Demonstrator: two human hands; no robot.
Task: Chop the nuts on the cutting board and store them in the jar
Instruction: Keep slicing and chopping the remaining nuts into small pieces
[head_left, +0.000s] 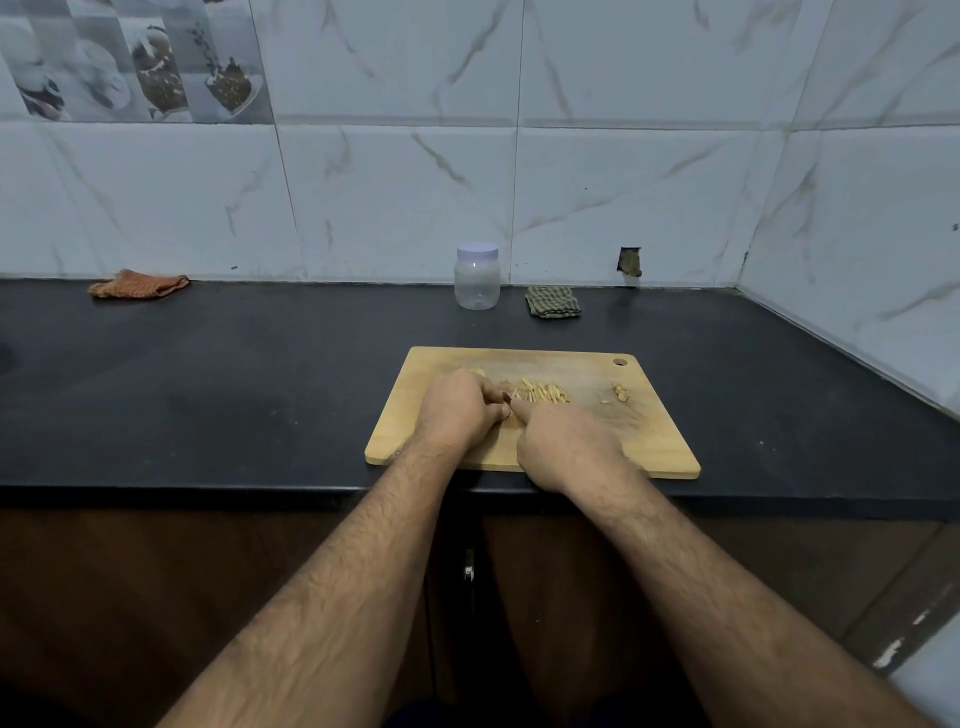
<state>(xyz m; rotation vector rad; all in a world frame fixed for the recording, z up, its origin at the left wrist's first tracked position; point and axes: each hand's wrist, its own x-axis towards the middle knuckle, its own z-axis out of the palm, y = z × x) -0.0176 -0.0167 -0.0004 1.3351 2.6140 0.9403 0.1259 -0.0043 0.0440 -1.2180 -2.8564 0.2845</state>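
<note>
A wooden cutting board (649, 431) lies on the black counter near its front edge. At the board's middle is a pile of pale nut slivers (543, 392), and a few whole nuts (619, 392) sit to the right. My left hand (457, 410) is curled, its fingertips pinching a small brown nut (505, 399). My right hand (566, 447) is closed right beside it with the index finger stretched toward the nut. It seems to grip a knife that is almost entirely hidden. The clear plastic jar (477, 283) with a white lid stands shut at the back by the wall.
A folded green checked cloth (553, 302) lies right of the jar, and an orange cloth (137, 285) sits at the back left. Tiled walls close the counter (234, 405) at the back and right. Dark cabinet doors are below the front edge.
</note>
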